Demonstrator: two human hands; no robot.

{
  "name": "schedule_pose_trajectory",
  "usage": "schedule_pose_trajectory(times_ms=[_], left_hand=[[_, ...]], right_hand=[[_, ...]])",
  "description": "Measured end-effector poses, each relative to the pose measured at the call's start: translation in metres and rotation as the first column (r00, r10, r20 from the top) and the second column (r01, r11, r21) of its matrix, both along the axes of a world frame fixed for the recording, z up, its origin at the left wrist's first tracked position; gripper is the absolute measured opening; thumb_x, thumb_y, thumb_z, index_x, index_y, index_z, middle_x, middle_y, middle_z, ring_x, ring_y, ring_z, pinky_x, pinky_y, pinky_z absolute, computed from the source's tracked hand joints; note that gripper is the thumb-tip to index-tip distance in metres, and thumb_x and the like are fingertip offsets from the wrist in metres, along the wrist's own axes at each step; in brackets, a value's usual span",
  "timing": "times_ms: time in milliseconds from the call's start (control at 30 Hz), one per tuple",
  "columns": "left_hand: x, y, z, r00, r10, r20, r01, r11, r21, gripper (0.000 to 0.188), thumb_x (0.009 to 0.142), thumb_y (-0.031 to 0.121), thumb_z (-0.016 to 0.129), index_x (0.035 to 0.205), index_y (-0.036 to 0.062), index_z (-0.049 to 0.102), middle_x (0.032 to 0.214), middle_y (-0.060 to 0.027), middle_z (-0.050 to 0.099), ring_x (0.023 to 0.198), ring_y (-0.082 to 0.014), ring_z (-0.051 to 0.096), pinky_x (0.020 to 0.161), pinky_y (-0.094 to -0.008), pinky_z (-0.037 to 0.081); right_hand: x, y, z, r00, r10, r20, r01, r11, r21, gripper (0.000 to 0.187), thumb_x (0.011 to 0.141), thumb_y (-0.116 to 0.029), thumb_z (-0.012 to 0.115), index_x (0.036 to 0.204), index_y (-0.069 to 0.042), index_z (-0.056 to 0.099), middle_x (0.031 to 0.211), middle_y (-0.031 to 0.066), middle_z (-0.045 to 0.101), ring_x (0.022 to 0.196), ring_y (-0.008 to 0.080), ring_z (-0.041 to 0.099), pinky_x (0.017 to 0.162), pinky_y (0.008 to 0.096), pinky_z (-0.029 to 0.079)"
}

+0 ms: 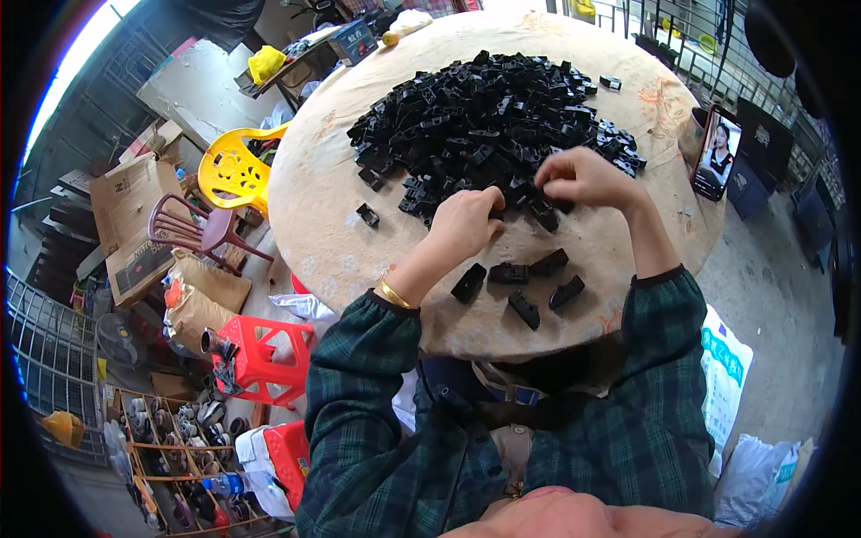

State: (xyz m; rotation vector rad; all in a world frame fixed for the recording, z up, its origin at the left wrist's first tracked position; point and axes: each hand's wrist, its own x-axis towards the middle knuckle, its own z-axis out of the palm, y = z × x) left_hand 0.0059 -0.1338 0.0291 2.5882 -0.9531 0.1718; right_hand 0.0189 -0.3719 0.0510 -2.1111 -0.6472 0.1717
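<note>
Cloth-covered and round, the table (309,179) shows a broad margin between its left edge and the heap of black parts (484,108); a phone (717,154) stands by the right edge. Printed lettering marks a white sack (725,363) at the near right. Left hand (465,220) and right hand (583,177) are at the heap's near side, fingers curled, right wrist bent leftward; whether either grips a part I cannot tell. Five loose parts (508,273) lie nearer, toward the near edge.

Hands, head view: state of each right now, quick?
Left hand: partly curled at the near edge of the black pile; can't tell if holding a piece.
Right hand: curled over the pile; hold can't be told.
</note>
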Motion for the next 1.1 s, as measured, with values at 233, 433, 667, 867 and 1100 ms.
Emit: schedule_pose_trajectory(times_ms=[233,433,667,867,1100], left_hand=[[0.0,0.003,0.001,0.993,0.118,-0.029,-0.117,0.993,0.031,0.023,0.074,0.014,0.068,0.094,0.0059,0.058,0.088,-0.0151,0.06,0.088,-0.0341,0.058,0.074,-0.0403,0.048],[0.004,0.014,-0.005,0.994,0.1,0.053,-0.099,0.995,-0.031,0.023,0.071,0.005,0.065,0.094,0.0057,0.06,0.096,-0.0167,0.052,0.088,-0.0339,0.057,0.074,-0.0392,0.048],[0.005,0.013,-0.003,0.969,-0.006,0.246,0.011,1.0,-0.021,0.022,0.069,0.004,0.068,0.09,0.0045,0.06,0.093,-0.0138,0.054,0.095,-0.0306,0.053,0.075,-0.0381,0.047],[0.007,0.011,0.003,0.979,0.023,0.201,0.064,0.907,-0.416,0.022,0.076,0.007,0.068,0.095,0.0017,0.058,0.088,-0.0123,0.06,0.083,-0.0273,0.059,0.072,-0.0329,0.048],[0.007,0.009,0.006,0.962,-0.12,-0.246,-0.088,0.714,-0.694,0.031,0.076,0.012,0.073,0.101,-0.0005,0.059,0.08,-0.0049,0.062,0.067,-0.017,0.06,0.064,-0.0286,0.05]], right_hand=[[-0.028,0.02,0.001,0.967,-0.121,0.226,0.228,0.81,-0.541,0.037,0.068,-0.039,0.072,0.075,-0.003,0.064,0.073,0.0123,0.064,0.071,0.0281,0.063,0.063,0.0373,0.05],[-0.035,0.048,-0.026,0.816,-0.157,0.556,0.464,0.753,-0.468,0.036,0.071,-0.037,0.071,0.072,-0.004,0.056,0.071,0.0144,0.061,0.072,0.0313,0.063,0.063,0.0399,0.049],[-0.027,0.047,-0.017,0.869,-0.161,0.467,0.326,0.897,-0.298,0.025,0.071,-0.025,0.068,0.082,-0.003,0.062,0.075,0.0135,0.062,0.074,0.0283,0.062,0.065,0.0372,0.049],[-0.019,0.048,-0.012,0.915,-0.366,0.171,0.313,0.91,0.273,0.021,0.081,-0.014,0.069,0.096,-0.001,0.062,0.077,0.0014,0.06,0.069,0.0043,0.053,0.062,0.0198,0.044],[-0.023,0.058,-0.02,0.966,-0.234,0.105,0.164,0.878,0.449,0.03,0.082,-0.009,0.067,0.11,-0.002,0.059,0.091,-0.0013,0.059,0.081,0.0039,0.054,0.07,0.0188,0.044]])
